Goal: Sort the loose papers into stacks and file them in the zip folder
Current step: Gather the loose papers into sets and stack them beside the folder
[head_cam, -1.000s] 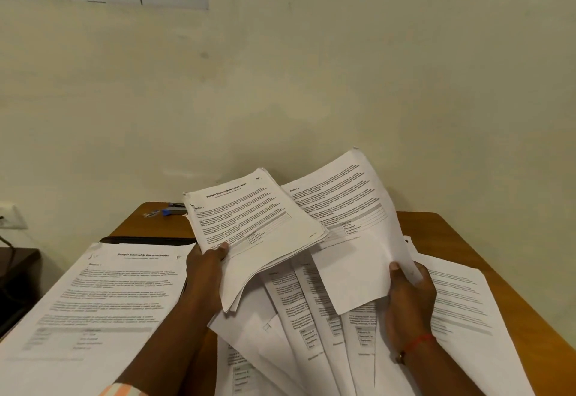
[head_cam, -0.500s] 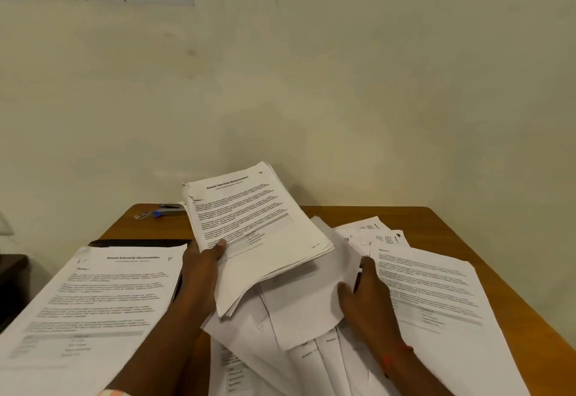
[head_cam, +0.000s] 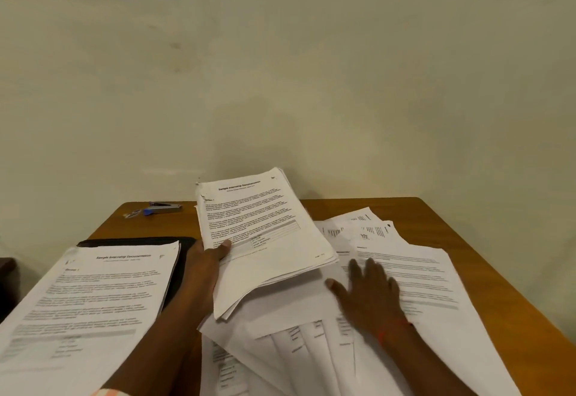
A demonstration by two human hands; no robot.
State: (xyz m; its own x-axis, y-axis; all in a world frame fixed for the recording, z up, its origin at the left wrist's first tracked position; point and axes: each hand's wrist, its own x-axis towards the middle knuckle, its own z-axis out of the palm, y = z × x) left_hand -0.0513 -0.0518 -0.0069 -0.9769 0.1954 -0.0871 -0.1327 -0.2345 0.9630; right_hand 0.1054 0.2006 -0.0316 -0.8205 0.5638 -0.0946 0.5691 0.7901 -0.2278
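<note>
My left hand [head_cam: 204, 266] grips a thick sheaf of printed papers [head_cam: 265, 239] by its left edge, thumb on top, and holds it tilted above the table. My right hand [head_cam: 371, 297] lies flat with spread fingers on the loose papers [head_cam: 414, 274] fanned out over the middle and right of the table. A sorted stack [head_cam: 90, 299] of printed sheets lies at the left. It rests on a black zip folder [head_cam: 184, 258], of which only the far edge and right side show.
A wooden table [head_cam: 467, 239] stands against a pale wall. A stapler [head_cam: 163, 208] with a blue end lies at the far left corner. The table's right edge runs close to the loose sheets. Something dark sits at the far left edge of view.
My right hand let go of the sheet it held up and came down flat on the loose papers. The held sheaf stayed in my left hand and rose slightly.
</note>
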